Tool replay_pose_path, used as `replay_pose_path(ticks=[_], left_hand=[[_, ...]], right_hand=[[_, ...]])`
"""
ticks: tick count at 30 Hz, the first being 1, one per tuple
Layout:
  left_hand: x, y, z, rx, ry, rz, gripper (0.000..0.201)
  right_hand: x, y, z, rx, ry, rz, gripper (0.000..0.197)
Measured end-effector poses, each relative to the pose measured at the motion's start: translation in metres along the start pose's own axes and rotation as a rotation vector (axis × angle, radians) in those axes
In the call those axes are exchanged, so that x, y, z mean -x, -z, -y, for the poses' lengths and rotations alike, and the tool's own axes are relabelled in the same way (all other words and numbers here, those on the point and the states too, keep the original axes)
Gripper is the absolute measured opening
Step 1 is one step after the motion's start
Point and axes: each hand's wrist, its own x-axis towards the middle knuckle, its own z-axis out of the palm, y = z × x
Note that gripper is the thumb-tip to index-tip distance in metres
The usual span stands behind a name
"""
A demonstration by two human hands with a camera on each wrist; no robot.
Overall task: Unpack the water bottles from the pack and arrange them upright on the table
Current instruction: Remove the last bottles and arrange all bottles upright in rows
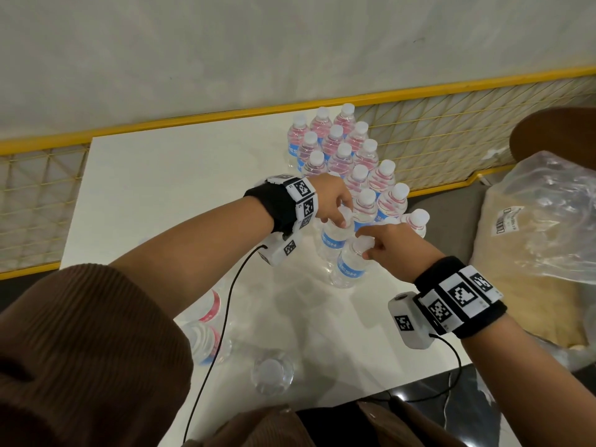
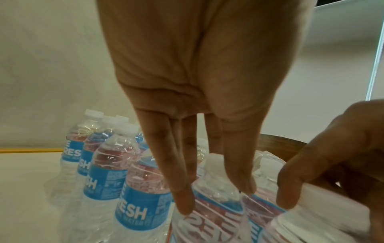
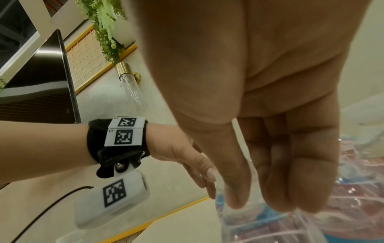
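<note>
On the surface (image 1: 167,188): upright bottles (image 1: 342,153) clustered.
Left hand (image 1: 332,201): fingers grasping one bottle's cap (image 1: 345,217).
Right hand (image 1: 392,245): fingers pinching neighbouring cap (image 1: 363,245).

1. A white table (image 1: 167,188) stands against a yellow mesh railing (image 1: 451,130).
2. Upright water bottles (image 1: 342,156) cluster together from the table's centre out toward its 1 o'clock corner.
3. At 6 o'clock stands a lone bottle (image 1: 272,372).
4. More bottles (image 1: 206,333) sit at 7 o'clock, partly hidden by a sleeve.
</note>
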Motion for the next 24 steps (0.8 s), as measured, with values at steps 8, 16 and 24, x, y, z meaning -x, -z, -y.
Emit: replay_pose_path(ticks=[8,16,24], left_hand=[[0.003,0.004,-0.006,-0.051,-0.013,-0.018,0.044],[0.003,-0.004,0.004,0.035,0.033,-0.031,0.060],[0.001,-0.017,0.012,0.152,0.040,-0.088,0.049]], right_hand=[[-0.002,-0.002,0.006,-0.006,-0.012,0.001,0.037],[0.003,-0.008,0.006,-0.114,-0.119,-0.029,0.055],[-0.003,-0.016,0.003,-0.173,-0.153,-0.097,0.047]])
